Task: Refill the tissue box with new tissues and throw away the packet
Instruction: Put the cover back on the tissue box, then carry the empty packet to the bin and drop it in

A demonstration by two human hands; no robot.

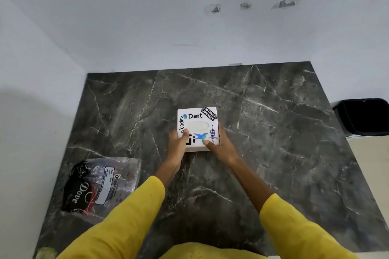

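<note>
Tissue box (197, 126) on marble counter (273, 132), gripped between left hand (177, 145) and right hand (222, 145), thumbs on top.

stickered tissue box (197, 127) upright; packet (99, 185) flat

Even, soft daylight; wide-angle view with bent edges

The white walls (189, 27) read bright and flat, with a soft grey shadow on the left wall. The dark marble countertop (273, 132) shows faint sheen, no hard glare. Its edges splay outward from lens distortion; the yellow sleeves (117, 223) near the bottom look slightly soft.
</note>
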